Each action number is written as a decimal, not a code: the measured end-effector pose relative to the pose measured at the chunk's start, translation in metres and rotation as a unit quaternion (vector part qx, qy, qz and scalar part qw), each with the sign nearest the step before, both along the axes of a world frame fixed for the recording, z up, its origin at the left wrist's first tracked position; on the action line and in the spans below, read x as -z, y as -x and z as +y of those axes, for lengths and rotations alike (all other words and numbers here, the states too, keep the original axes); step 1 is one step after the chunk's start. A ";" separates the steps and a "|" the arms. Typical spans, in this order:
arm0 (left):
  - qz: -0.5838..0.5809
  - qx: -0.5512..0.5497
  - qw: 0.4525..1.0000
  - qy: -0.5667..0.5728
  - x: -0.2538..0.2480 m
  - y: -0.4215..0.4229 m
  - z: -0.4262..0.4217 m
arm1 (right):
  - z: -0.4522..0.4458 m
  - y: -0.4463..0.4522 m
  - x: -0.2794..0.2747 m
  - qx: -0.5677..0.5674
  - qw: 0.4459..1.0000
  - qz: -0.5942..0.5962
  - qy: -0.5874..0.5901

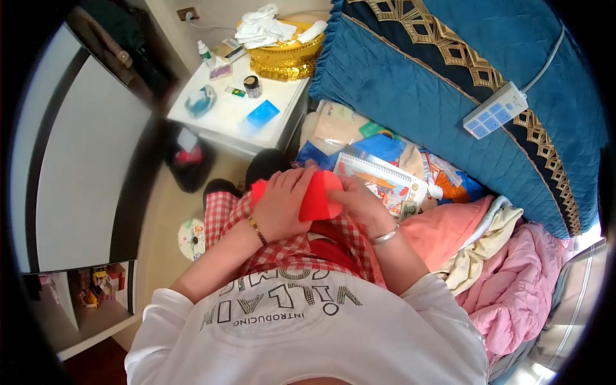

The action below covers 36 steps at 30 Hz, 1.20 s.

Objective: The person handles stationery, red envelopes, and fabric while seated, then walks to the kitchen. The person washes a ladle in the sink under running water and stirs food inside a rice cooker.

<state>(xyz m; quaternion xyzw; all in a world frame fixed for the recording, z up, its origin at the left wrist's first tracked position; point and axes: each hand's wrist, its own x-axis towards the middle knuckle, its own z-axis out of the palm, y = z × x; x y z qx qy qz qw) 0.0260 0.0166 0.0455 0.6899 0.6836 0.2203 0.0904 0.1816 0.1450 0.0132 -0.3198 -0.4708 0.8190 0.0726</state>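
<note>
My left hand [282,200] lies across the red paper [314,199], its grip hidden from me; my right hand [362,204] pinches the edge, a spiral-bound book [369,174] just beyond it.

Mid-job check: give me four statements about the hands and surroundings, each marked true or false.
1. Both the left hand and right hand touch the red piece. True.
2. The beaded bracelet is on the right wrist. False: the beaded bracelet is on the left wrist.
3. The power strip lies on the floor. False: the power strip lies on the blue quilted cover.
4. The gold basin stands on the white cabinet. True.
</note>
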 end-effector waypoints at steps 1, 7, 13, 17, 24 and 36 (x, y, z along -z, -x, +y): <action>-0.021 0.014 1.000 0.013 0.003 0.000 -0.002 | -0.002 0.001 0.003 -0.005 0.996 0.043 0.074; -0.002 0.073 0.996 0.054 0.007 0.003 -0.007 | -0.022 0.010 0.012 -0.021 0.997 0.034 -0.073; 0.023 0.023 0.998 0.051 0.017 0.008 -0.008 | -0.024 0.023 -0.012 -0.036 0.936 -0.099 -0.336; -0.006 -0.003 1.000 0.012 0.020 0.012 -0.009 | -0.026 0.025 -0.005 -0.046 0.837 -0.142 -0.527; -0.257 -0.061 0.964 -0.040 0.037 0.029 -0.031 | -0.043 0.027 -0.063 0.059 0.893 -0.023 -0.446; -0.318 -0.056 0.927 -0.189 0.053 0.030 -0.042 | -0.063 0.031 -0.084 0.052 0.884 0.069 -0.460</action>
